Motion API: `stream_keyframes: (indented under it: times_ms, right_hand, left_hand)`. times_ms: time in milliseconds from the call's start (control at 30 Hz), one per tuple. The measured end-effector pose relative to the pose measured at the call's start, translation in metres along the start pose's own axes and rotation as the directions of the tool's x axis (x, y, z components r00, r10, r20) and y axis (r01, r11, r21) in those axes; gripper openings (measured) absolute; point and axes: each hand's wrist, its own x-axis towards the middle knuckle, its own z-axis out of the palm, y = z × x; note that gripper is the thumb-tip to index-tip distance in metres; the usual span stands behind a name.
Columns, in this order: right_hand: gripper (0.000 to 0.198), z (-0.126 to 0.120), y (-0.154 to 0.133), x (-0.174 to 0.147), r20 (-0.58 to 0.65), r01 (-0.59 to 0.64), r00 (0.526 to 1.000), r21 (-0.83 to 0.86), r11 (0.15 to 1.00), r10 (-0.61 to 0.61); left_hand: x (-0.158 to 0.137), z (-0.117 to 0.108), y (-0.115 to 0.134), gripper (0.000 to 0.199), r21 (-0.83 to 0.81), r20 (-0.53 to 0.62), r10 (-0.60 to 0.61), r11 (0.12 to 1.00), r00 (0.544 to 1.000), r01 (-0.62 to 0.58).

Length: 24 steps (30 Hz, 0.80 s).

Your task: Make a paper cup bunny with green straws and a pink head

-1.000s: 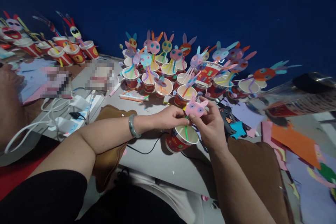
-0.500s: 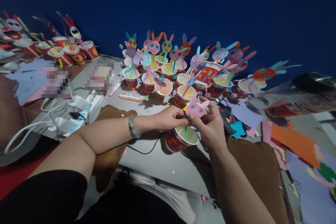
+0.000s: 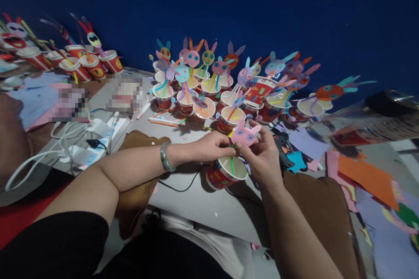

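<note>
Hands (image 3: 214,146) at pink paper face (image 3: 245,136), close to cup rim (image 3: 229,176)

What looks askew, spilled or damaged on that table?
The orange paper head at the right end of the group tips sideways over its cup, blue ears pointing right; many others point up. White cables lie tangled at left. I see no spill, and the pink head in the right hand looks undamaged.

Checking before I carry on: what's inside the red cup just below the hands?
Inside the red cup, a green strip and some pale inner wall show. The cup's near side hides the lower part; fingers cover the strip's upper part.
</note>
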Motion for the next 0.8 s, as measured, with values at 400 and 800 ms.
stream_keyframes:
  times_ms: [400,800]
  right_hand:
    - [0.07,-0.0007,0.0017,0.001,0.013,0.012,1.0,-0.023,1.0,-0.012]
    - [0.064,0.0006,0.0005,0.0011,0.015,0.028,0.999,-0.004,1.0,-0.028]
  left_hand:
    - [-0.0001,-0.0008,0.0022,0.028,-0.002,0.008,-0.005,1.0,1.0,0.005]
    - [0.0005,-0.0011,0.0011,0.025,0.028,-0.019,-0.001,1.0,1.0,0.001]
